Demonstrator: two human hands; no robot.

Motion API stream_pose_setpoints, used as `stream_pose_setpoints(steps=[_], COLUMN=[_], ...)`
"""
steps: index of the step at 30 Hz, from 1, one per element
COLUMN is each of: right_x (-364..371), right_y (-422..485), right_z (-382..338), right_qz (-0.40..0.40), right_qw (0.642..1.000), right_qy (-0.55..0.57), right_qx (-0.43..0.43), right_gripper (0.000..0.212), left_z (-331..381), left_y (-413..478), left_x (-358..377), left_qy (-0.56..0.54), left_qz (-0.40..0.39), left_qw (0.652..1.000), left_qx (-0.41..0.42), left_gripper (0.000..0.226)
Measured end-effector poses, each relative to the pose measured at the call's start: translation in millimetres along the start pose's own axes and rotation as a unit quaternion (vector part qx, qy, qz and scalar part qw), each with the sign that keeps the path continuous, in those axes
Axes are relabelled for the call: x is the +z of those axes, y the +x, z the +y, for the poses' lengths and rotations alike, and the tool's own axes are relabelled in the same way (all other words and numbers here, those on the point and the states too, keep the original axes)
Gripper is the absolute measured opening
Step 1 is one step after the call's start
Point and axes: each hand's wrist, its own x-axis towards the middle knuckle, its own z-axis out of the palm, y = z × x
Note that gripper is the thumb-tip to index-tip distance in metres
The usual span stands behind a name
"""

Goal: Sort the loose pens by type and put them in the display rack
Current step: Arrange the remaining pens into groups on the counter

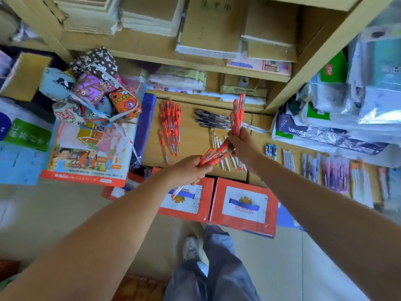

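My left hand [191, 169] grips a bundle of red-capped pens [213, 156] whose tips stick out below the fist. My right hand [242, 145] holds a second bunch of red pens [237, 115] upright above the wooden counter [191, 135]. On the counter lie a pile of red pens [171, 124] at the left, a group of black pens [211, 119] in the middle and several white pens [225, 159] partly hidden under my hands. Further right, rows of assorted pens [334, 172] lie side by side.
Patterned pencil cases [95, 90] and children's books [86, 153] are stacked at the left. Two red cartons [243, 203] stand under the counter's front edge. Wooden shelves with paper stacks [217, 29] rise behind. Plastic-wrapped goods [358, 94] crowd the right.
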Motion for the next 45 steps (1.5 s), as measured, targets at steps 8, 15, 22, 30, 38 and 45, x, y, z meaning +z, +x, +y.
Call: stream_pose_setpoints(steps=[8, 15, 22, 30, 38, 45], right_x=[-61.0, -166.7, -305.8, -469.2, -598.5, -699.3], right_y=[-78.0, -130.6, -192.9, -265.9, -271.2, -246.1], right_z=[3.1, 21.5, 59.4, 104.9, 117.5, 118.8], right_qz=[0.016, 0.148, 0.206, 0.217, 0.299, 0.362], right_qw=[0.997, 0.973, 0.964, 0.95, 0.942, 0.92], right_qy=[0.051, 0.177, 0.157, 0.214, 0.136, 0.117], right_qx=[0.046, 0.024, 0.058, 0.067, 0.062, 0.098], right_gripper=[0.019, 0.018, 0.03, 0.04, 0.046, 0.046], left_z=[62.2, 141.2, 224.5, 334.1, 420.6, 491.6], left_y=[-11.5, 0.9, 46.8, 93.3, 153.6, 224.6], left_x=[54.4, 128.2, 236.4, 396.0, 489.1, 526.5], left_qy=[0.065, 0.057, 0.049, 0.064, 0.088, 0.065], left_qz=[-0.059, -0.093, 0.043, 0.056, -0.004, -0.029], left_qw=[0.996, 0.994, 0.996, 0.994, 0.991, 0.991], left_qx=[-0.006, -0.01, 0.055, 0.07, 0.101, 0.114], left_gripper=[0.014, 0.02, 0.024, 0.028, 0.03, 0.032])
